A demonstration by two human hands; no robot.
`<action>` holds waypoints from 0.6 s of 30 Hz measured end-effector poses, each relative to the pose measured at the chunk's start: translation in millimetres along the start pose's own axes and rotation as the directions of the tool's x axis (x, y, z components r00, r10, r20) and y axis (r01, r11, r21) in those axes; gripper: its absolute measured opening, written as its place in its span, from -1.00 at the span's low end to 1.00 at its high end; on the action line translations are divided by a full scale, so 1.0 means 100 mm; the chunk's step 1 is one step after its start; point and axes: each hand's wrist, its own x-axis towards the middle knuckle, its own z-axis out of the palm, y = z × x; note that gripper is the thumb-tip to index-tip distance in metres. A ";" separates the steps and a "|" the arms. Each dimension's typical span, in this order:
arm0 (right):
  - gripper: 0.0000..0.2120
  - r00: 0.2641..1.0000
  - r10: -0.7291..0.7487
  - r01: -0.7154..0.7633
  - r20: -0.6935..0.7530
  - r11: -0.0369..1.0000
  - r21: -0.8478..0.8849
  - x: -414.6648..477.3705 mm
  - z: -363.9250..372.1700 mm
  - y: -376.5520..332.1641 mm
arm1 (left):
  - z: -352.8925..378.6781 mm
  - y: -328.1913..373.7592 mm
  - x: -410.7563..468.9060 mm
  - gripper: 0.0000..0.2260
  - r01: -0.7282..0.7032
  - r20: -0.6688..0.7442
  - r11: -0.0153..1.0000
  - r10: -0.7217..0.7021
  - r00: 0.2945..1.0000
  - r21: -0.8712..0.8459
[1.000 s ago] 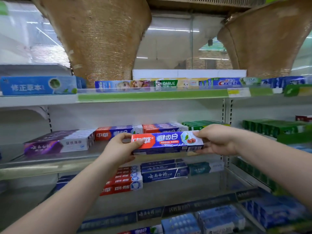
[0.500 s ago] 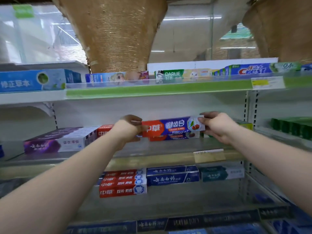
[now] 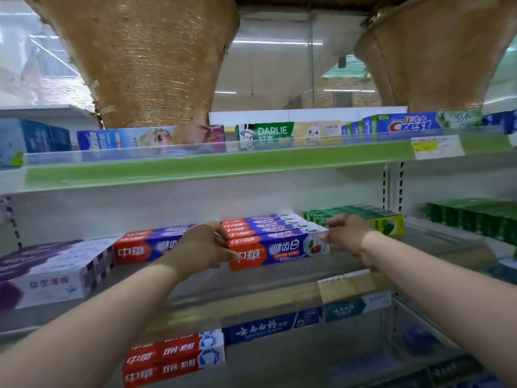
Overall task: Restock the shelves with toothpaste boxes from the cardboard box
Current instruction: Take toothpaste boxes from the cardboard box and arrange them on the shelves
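A red-and-blue toothpaste box [image 3: 279, 252] lies on the middle shelf [image 3: 279, 278], at the front of a row of matching boxes [image 3: 263, 224]. My left hand [image 3: 201, 247] grips its red left end. My right hand [image 3: 347, 233] pinches its white right end. A second stack of the same red-and-blue boxes [image 3: 145, 246] sits just to the left, partly behind my left hand. The cardboard box is out of view.
Purple-and-white boxes [image 3: 47, 273] fill the shelf's left part, green boxes [image 3: 363, 217] stand to the right. The top shelf [image 3: 195, 166] carries Darlie [image 3: 265, 134] and Crest boxes [image 3: 405, 124]. Red boxes [image 3: 173, 357] and blue boxes [image 3: 260, 329] lie on the lower shelf.
Both hands have carried the red-and-blue box up from in front of the shelf edge and set it down on the middle shelf at the front of the matching row.
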 end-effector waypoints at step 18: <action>-0.87 0.968 0.101 -0.159 0.228 0.954 0.254 -0.10 0.13 -0.21 | 0.35 0.13 0.23 -0.20 0.286 0.142 0.368 -0.371 0.918 -0.885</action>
